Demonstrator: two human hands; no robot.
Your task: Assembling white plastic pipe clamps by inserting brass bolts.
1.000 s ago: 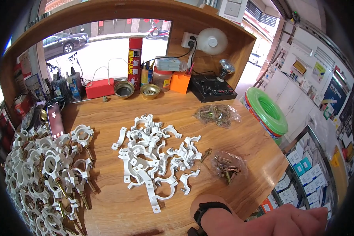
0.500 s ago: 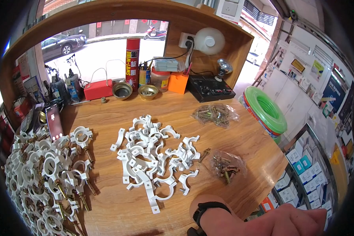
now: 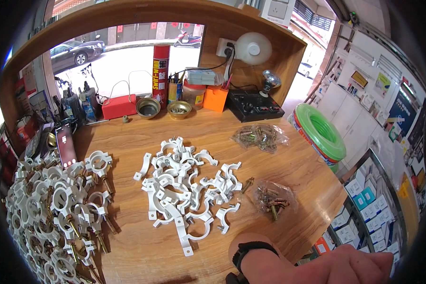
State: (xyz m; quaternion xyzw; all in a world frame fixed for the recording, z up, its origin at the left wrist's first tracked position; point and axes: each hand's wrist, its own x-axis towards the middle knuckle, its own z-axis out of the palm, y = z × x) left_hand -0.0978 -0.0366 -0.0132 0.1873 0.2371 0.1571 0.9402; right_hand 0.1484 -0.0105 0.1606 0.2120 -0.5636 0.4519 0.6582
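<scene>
Pause, by the look of it | white clamp pieces heaped mid tabletop, bagged bolts just right | lone hand lower right, which one unclear, can't tell whether fingers grip anything | touching the heap calls for reaching leftward

Glossy wood-grain tabletop, smooth plastic-looking clamps, brassy metal bolts, crinkled clear plastic bag

Red spray can behind metal bowls, orange box, green coiled hose
</scene>
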